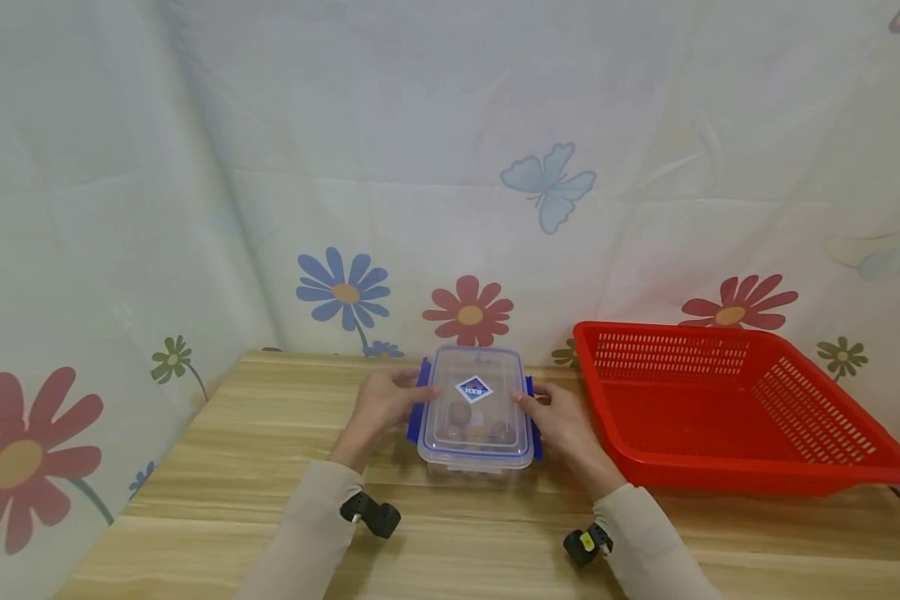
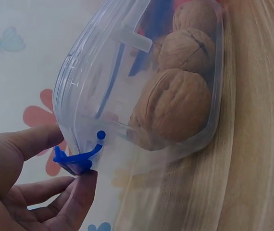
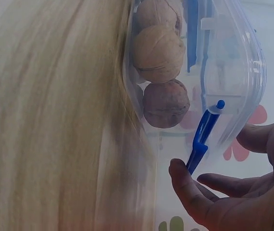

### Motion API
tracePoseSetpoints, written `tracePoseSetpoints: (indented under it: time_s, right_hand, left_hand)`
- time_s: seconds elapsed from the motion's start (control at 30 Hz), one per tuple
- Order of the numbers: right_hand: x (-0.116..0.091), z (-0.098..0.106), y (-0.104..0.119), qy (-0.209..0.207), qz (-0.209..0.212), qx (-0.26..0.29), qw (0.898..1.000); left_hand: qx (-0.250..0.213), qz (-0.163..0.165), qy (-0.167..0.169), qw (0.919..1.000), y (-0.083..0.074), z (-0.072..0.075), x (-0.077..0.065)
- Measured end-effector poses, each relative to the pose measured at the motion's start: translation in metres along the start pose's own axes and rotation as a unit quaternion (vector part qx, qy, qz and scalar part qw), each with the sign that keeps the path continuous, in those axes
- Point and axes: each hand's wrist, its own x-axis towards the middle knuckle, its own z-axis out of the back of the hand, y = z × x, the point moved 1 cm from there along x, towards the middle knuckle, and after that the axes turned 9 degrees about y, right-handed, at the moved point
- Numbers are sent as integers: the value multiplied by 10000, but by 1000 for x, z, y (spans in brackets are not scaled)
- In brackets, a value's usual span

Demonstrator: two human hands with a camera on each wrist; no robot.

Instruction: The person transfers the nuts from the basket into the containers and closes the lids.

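Note:
A clear plastic food container with a blue-edged lid stands on the table in the head view. Several walnuts lie inside it, at the near end. My left hand holds its left side, thumb on the lid's edge and fingers beneath the blue latch, which sticks outward. On the opposite side, my right hand has its thumb on the lid and curled fingertips at the right latch, which hangs out from the wall. The lid sits on the container.
A red plastic basket with slotted walls stands to the right of the container, close to my right hand. The wood-grain table ends at the back against a flowered curtain.

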Motion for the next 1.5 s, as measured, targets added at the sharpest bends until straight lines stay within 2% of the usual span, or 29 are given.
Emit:
tracePoseSetpoints:
  time_s: [0.4, 0.53, 0.67, 0.77, 1.0, 1.3, 1.5]
  right_hand:
    - [0, 1, -1, -11, 57, -98, 9999]
    - [0, 1, -1, -46, 59, -109, 9999]
    - [0, 0, -1, -74, 30, -103, 9999]
    - [1, 0, -1, -91, 38, -71, 9999]
    - [3, 0, -1, -111, 61, -91, 9999]
    - [3, 1, 1, -113, -31, -53, 9999]
    - [1, 0, 3, -330, 191, -202, 9991]
  left_hand:
    - [264, -300, -137, 9991, -3, -4, -1]
    - [676, -430, -156, 9967, -6, -5, -1]
    - [1235, -515, -283, 9906, -9, -7, -1]
    - [1429, -608, -411, 9870, -12, -8, -3]
    - [1498, -800, -590, 9837, -11, -11, -4]
    - [1381, -656, -595, 9865, -11, -12, -5]
    - [1298, -614, -567, 9880, -10, -11, -4]
